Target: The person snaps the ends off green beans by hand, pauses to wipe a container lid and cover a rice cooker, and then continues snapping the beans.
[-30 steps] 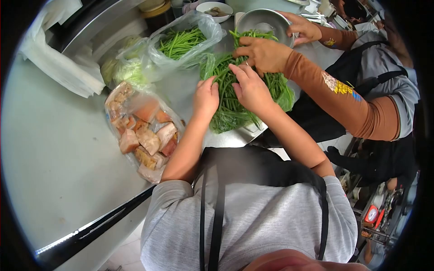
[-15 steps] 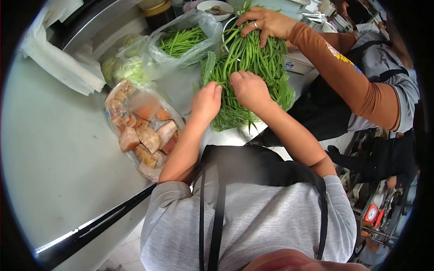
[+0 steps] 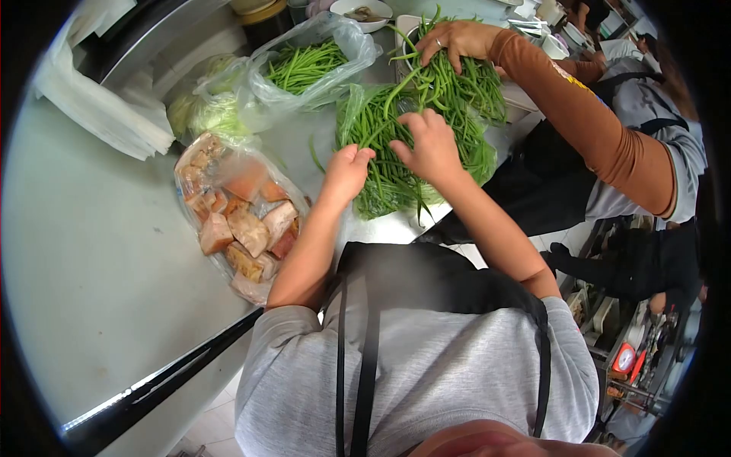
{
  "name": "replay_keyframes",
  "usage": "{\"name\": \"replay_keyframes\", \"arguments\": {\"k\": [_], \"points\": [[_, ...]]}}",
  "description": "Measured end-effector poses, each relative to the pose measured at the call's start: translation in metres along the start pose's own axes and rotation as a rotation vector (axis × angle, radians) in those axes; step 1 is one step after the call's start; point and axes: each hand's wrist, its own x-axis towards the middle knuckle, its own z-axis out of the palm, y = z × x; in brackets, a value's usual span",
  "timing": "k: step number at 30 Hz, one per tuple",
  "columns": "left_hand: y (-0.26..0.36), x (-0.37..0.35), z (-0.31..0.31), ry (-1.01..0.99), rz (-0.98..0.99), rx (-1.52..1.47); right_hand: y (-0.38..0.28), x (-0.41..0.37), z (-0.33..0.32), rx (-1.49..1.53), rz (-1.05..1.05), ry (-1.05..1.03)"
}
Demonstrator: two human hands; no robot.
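Note:
A heap of long green beans [image 3: 415, 114] lies on a clear plastic bag [image 3: 384, 199] in front of me. At its left edge my left hand [image 3: 348, 174] is closed, with a green bean [image 3: 316, 154] sticking out on its left side. My right hand [image 3: 434, 148] hovers over the heap, thumb and fingers apart, with nothing seen between them. Across the heap, a co-worker's hand [image 3: 461, 42] with a ring grips a bunch of the beans from above.
Left of the heap are an open bag of trimmed green beans [image 3: 308, 65], a bagged pale green vegetable [image 3: 221, 107] and a bag of meat chunks [image 3: 247, 228]. A white bowl [image 3: 373, 24] stands behind. The co-worker's brown sleeve [image 3: 586, 122] reaches in from the right.
My right hand has come away from my left, and its fingers have spread. The co-worker's hand has shifted right and pulled a bunch of beans aside, uncovering more of the container behind.

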Motion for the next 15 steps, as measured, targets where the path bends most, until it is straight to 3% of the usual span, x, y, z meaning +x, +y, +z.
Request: {"name": "replay_keyframes", "arguments": {"k": [6, 7, 10, 15], "points": [[-0.007, -0.002, 0.005, -0.04, 0.095, 0.151, -0.023, -0.004, 0.007, 0.062, -0.181, -0.115], [-0.003, -0.006, 0.005, -0.054, 0.098, 0.183, -0.022, -0.003, 0.008, 0.142, -0.206, -0.061], [-0.005, -0.013, -0.008, -0.061, 0.031, 0.093, -0.015, 0.003, 0.004, 0.299, 0.052, 0.029], [0.015, -0.035, -0.028, -0.028, -0.143, 0.01, 0.0, 0.001, 0.003, 0.021, 0.047, -0.163]]}}
